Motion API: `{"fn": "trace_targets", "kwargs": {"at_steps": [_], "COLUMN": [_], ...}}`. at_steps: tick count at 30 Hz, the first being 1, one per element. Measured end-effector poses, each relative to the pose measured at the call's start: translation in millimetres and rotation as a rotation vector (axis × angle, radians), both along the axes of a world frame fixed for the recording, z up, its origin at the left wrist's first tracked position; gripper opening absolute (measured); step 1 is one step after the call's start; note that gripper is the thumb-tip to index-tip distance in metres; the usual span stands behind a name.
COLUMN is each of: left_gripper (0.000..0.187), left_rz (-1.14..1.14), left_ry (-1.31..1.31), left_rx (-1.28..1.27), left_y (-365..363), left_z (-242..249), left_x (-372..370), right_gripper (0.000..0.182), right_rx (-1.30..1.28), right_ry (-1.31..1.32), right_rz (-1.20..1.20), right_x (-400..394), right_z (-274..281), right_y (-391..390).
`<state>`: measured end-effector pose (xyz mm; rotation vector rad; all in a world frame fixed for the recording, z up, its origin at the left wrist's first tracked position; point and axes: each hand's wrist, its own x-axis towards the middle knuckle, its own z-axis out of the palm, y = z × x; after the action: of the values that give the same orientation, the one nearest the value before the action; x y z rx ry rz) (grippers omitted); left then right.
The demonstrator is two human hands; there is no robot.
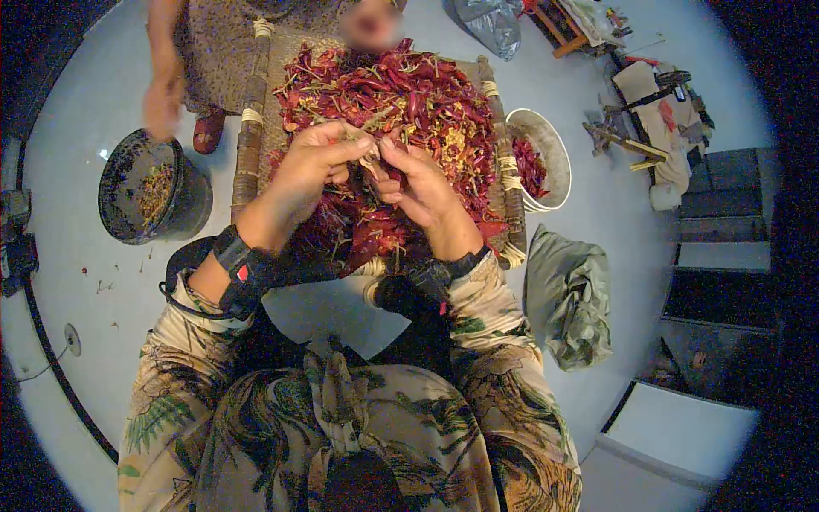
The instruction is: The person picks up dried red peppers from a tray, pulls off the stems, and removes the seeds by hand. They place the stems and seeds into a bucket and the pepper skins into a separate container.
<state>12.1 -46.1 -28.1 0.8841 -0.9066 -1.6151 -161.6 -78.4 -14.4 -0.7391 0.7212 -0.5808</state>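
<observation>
Over a heap of dried red chili peppers [409, 90], my left hand [320, 162] and my right hand [420, 183] come close together. The thumb and fingers of my left hand are pinched around something too small to make out. My right hand is closed the same way, its thumb against its curled fingers, and what lies in it is hidden. Stems and yellow seeds are mixed among the peppers, which lie on a woven mat [294, 47] in a wooden frame [249, 154].
Another person's blurred hand [162, 107] is above a black bucket [192, 200] holding stems and bits. At right stands a white bucket [559, 162] with red peppers inside, and a crumpled green bag [567, 299] lies below it. A grey plastic bag [490, 26] sits at the back.
</observation>
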Motion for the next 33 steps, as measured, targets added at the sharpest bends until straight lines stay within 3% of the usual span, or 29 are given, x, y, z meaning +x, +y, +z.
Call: {"fn": "trace_targets", "kwargs": {"at_steps": [7,16,22,33], "left_gripper": [0.008,0.008,0.007,0.014], "left_rz": [0.143,0.197,0.299,0.168], "left_ry": [0.155,0.209,0.322,0.250], "left_rx": [0.066,0.139,0.199,0.194], "left_y": [-1.8,2.2,-0.7,7.2], "left_z": [-4.0,-3.6,-6.3,-0.3], "left_x": [5.8,5.1,11.7,-1.4], "right_gripper": [0.021,0.012,0.012,0.012], "right_rx": [-0.292,-0.279,-0.409,-0.454], "right_ry": [0.171,0.265,0.270,0.293], "right_rz": [-0.002,-0.126,-0.231,-0.250], "right_x": [6.6,12.3,7.7,22.4], "right_z": [-0.4,-3.7,-8.6,-11.0], "right_y": [3.7,8.6,2.0,11.8]}}
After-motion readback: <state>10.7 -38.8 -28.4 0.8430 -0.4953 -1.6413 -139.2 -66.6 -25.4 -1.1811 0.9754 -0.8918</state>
